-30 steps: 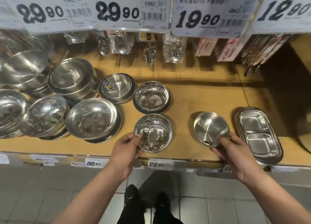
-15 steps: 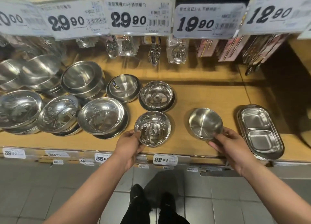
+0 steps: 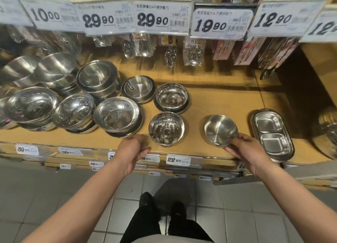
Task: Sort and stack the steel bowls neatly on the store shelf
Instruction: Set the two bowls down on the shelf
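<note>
The right hand (image 3: 245, 149) gripped the near rim of a small matte steel bowl (image 3: 220, 129) at right of centre, its fingers curled round the edge. That bowl was tipped, its far rim raised and its open side turned toward the camera, over the front of the wooden shelf (image 3: 218, 104). The right forearm ran in from the lower right corner of the frame.

The left hand (image 3: 132, 149) held nothing: its fingers were relaxed and a little spread, the palm turned toward the right, just left of a shiny steel bowl (image 3: 166, 128) that stood upright at centre and apart from the fingers. The left forearm came up from the lower left corner.

Behind the shiny bowl sat a second shiny bowl (image 3: 171, 99) on a darker one. A wide bowl (image 3: 117, 115) lay just above the left hand, with more bowl stacks toward the left edge. A two-compartment steel tray (image 3: 272, 135) lay right of the tipped bowl. Price tags (image 3: 161, 17) hung across the top.
</note>
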Available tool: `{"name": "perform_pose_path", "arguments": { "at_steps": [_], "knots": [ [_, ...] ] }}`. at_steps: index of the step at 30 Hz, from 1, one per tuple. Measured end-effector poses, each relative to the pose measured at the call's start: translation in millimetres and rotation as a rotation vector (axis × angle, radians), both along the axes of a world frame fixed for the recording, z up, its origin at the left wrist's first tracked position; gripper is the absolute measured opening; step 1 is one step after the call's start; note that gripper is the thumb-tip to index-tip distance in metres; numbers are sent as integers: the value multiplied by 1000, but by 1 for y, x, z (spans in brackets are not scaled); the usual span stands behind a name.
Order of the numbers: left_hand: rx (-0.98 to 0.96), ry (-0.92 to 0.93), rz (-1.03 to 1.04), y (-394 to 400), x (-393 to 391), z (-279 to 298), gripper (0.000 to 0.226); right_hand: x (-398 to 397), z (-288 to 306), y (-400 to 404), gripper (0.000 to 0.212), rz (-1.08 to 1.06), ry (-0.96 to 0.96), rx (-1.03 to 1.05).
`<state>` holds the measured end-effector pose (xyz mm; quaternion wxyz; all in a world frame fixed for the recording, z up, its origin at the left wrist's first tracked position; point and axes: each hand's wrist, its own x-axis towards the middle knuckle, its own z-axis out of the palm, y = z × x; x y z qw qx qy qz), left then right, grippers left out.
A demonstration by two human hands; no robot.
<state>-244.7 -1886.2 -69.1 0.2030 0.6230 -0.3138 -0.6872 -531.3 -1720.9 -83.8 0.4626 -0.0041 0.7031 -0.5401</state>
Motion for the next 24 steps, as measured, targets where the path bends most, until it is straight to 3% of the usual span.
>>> {"name": "perform_pose_path", "arguments": {
  "at_steps": [9,14,24],
  "knots": [
    [4,67,-31,5,-1,12,18,0,8,-1,16,37,-47,20],
    [11,71,-47,4,-26,11,7,1,8,-8,34,49,-54,6],
    [110,57,-184,5,-48,0,21,-3,-2,-7,33,56,-68,12]
  ]
}}
